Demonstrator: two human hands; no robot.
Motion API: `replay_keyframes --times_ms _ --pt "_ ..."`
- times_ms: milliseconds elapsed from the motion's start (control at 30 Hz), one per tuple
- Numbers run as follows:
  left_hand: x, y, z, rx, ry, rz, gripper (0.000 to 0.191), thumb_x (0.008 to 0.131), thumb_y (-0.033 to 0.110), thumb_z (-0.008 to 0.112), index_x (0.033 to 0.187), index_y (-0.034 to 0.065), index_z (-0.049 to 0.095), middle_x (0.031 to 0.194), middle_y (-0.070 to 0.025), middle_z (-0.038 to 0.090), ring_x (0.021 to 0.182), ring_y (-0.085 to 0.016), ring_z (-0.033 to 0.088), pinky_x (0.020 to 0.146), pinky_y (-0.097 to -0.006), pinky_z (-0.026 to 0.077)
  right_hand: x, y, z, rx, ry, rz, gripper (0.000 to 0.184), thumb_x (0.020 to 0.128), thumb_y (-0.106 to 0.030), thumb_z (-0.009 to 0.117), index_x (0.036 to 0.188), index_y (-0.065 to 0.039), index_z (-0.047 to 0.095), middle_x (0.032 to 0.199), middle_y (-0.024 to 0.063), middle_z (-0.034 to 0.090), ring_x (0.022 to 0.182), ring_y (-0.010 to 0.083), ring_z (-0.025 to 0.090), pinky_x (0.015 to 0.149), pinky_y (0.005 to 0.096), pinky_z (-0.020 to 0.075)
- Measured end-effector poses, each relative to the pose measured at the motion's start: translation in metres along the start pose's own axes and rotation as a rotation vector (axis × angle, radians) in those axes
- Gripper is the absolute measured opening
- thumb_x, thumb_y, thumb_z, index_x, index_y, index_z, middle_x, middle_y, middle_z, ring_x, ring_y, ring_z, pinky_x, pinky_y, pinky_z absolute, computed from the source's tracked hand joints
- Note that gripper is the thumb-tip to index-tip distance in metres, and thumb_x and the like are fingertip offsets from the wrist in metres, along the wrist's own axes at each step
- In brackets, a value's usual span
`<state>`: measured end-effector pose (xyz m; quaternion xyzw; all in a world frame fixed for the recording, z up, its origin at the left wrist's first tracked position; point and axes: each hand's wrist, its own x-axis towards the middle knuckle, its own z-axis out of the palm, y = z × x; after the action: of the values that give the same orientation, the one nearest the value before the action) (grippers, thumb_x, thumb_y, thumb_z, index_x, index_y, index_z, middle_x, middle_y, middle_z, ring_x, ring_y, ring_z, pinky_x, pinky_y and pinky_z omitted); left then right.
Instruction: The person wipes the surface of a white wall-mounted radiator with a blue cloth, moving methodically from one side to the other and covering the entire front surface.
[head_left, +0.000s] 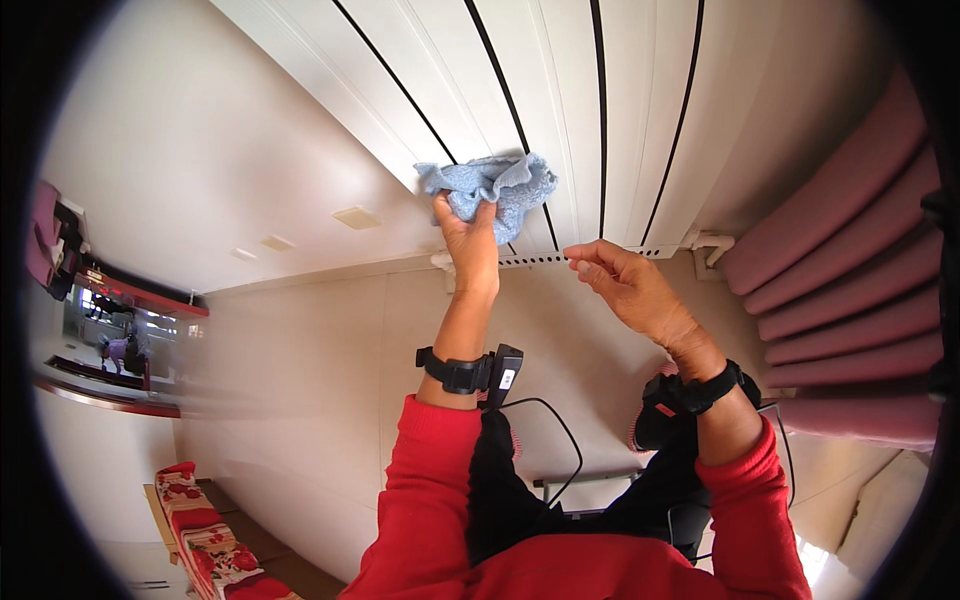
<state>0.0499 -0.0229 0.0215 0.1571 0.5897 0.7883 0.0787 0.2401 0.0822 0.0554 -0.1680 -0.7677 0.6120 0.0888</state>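
A crumpled light-blue cloth (487, 187) is gripped in my left hand (471, 240). It lies against the lower front of a white panel radiator (427, 45) with dark vertical gaps. My right hand (622, 289) holds nothing visible; its fingers are bent, with the tips near the row of round holes (536, 260) along the radiator's bottom edge. Whether those fingertips touch the edge I cannot tell. The cloth covers part of two dark gaps and hides most of my left fingers.
Pink curtains (840, 255) hang close on the right. White pipe fittings (709, 247) show by the radiator's lower corners. Black cables (574, 435) run from the wrist-worn devices. A floral-covered seat (214, 547) stands at lower left, and wall plates (356, 218) sit on the left wall.
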Motion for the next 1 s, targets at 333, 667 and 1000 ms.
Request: replay_keyframes --times_ms 333,667,1000 --pt "-0.035 0.032 0.024 -0.201 -0.367 -0.186 0.046 0.09 0.018 0.07 0.128 0.0069 0.047 0.118 -0.0032 0.058 0.11 -0.013 0.054 0.094 -0.0298 0.046 0.016 -0.004 0.009 0.11 0.232 -0.212 0.057 0.095 -0.02 0.066 0.146 -0.014 0.041 0.139 0.0069 0.045 0.118 0.0188 0.052 0.093 0.0349 0.0508" --pt "-0.038 0.04 0.019 -0.111 -0.686 -0.08 0.051 0.099 0.036 0.055 0.14 0.007 0.045 0.135 -0.0113 0.053 0.125 -0.02 0.047 0.103 -0.0344 0.038 0.032 -0.011 -0.004 0.272 0.572 -0.393 0.058 0.093 -0.01 0.066 0.145 -0.01 0.039 0.135 0.0102 0.05 0.124 0.0198 0.049 0.105 0.0318 0.0401" --pt "-0.037 0.046 0.015 -0.057 -0.663 -0.1 0.038 0.099 0.032 0.054 0.124 0.0045 0.059 0.115 -0.0106 0.068 0.101 -0.02 0.065 0.09 -0.0355 0.048 0.072 -0.065 -0.083 -0.446 1.361 -0.859 0.059 0.089 -0.001 0.065 0.142 0.0 0.038 0.137 0.0157 0.044 0.128 0.0263 0.044 0.109 0.0368 0.0354"
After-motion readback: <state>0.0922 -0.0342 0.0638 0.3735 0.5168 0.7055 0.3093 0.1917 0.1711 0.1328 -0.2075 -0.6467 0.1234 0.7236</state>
